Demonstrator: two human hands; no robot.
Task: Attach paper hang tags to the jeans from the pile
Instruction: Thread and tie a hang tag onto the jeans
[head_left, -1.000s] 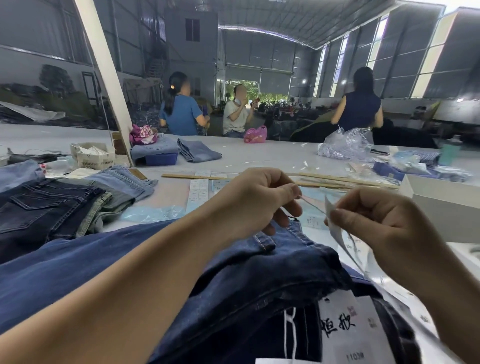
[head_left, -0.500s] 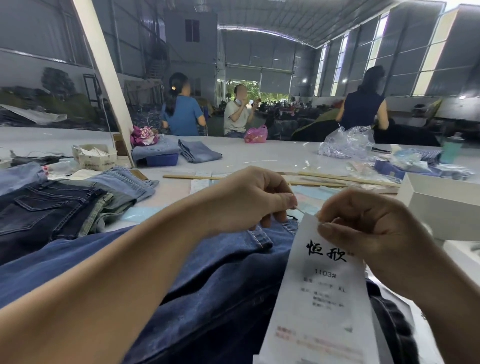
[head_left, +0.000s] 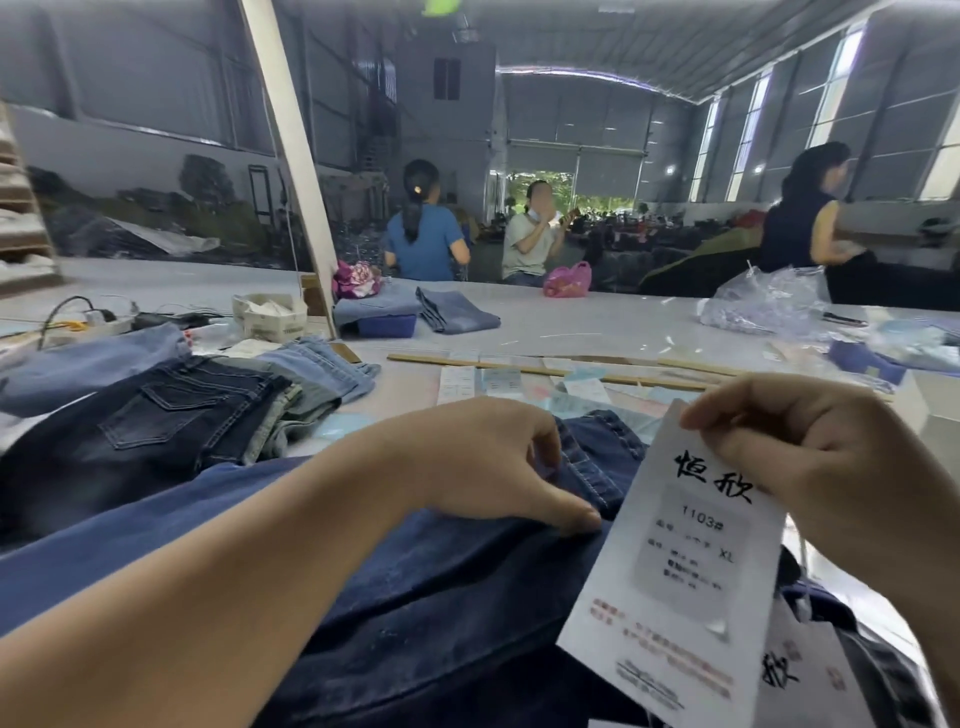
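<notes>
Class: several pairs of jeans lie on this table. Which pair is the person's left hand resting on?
The dark blue jeans nearest the camera, under the left hand; the other pairs lie untouched further left and back.

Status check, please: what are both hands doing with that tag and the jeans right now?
Left hand pressing down on dark jeans at the waistband. Right hand pinching paper hang tag by its top. Nothing in the way.
</notes>
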